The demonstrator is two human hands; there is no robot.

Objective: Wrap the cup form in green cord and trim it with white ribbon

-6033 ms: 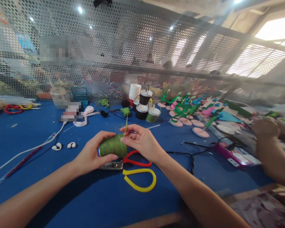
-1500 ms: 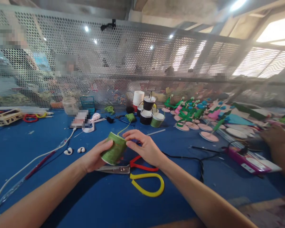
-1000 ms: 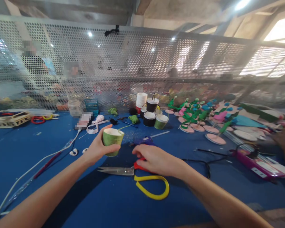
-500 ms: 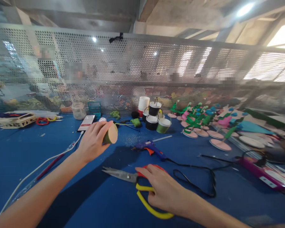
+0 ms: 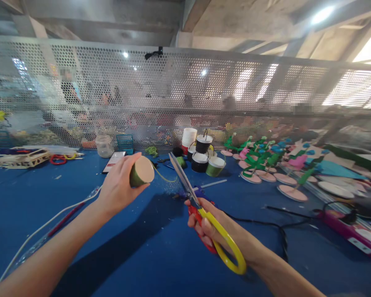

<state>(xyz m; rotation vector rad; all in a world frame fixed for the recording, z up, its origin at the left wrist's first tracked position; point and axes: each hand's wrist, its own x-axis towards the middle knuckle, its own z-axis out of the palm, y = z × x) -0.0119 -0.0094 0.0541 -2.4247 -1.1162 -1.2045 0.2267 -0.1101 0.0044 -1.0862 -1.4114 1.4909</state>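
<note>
Broadly, a perforated screen [image 5: 160,90] backs your blue tabletop [image 5: 160,268]. To your right stand paper-like pieces on pink discs [image 5: 292,193]; at far centre, small pots [image 5: 200,162] are clustered, one set on top of others. Your right hand [image 5: 228,225] holds the scissors [image 5: 192,194], its grip clamped on the red and yellow handles, the blades raised and pointing away from you, in front of a mostly hidden glue gun [image 5: 200,191]. Your left hand [image 5: 117,183] has its grip clamped around the side of the green cup [image 5: 142,171], held clear of the tabletop to the left of the blades and tilted so that its pale round end faces you. Smallest, a thin green strand [image 5: 163,177] runs from the cup towards the blades; whether it passes between them cannot be told. For good control at this step, you would do best to steady the cup, keep the strand lightly taut, and direct the blade tips away from your left fingers. Slack could let the strand fold between the blades; hard squeezing could dent the cup, which is probably thin-walled.
</note>
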